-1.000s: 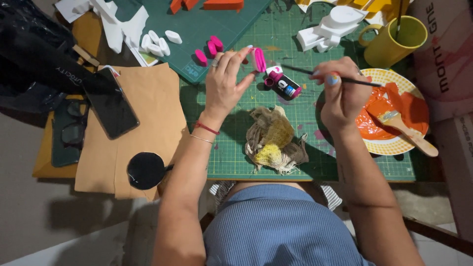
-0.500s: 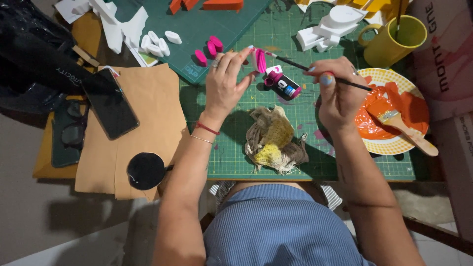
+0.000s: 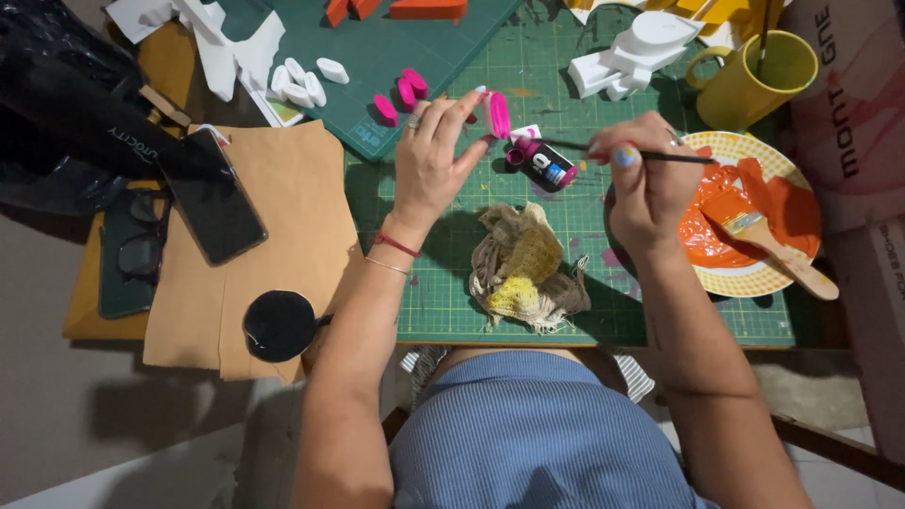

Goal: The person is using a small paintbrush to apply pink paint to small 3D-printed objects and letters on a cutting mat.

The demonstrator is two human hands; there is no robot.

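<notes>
Two hands worked above the green cutting mat [image 3: 566, 94] on the surface: the left hand [image 3: 432, 155] pinched a small pink oval piece [image 3: 498, 114] at its fingertips, and the right hand [image 3: 646, 184], closed around a thin paintbrush [image 3: 603, 150], held the tip close beside that piece. A small paint bottle [image 3: 543, 165] lay between the hands, a stained rag [image 3: 524, 269] below them, a plate of orange paint [image 3: 754, 212] just right of the right hand

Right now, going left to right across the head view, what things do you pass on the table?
Glasses → black phone → round black lid → left hand holding a pink piece → stained rag → right hand with thin brush → plate of orange paint.
</notes>
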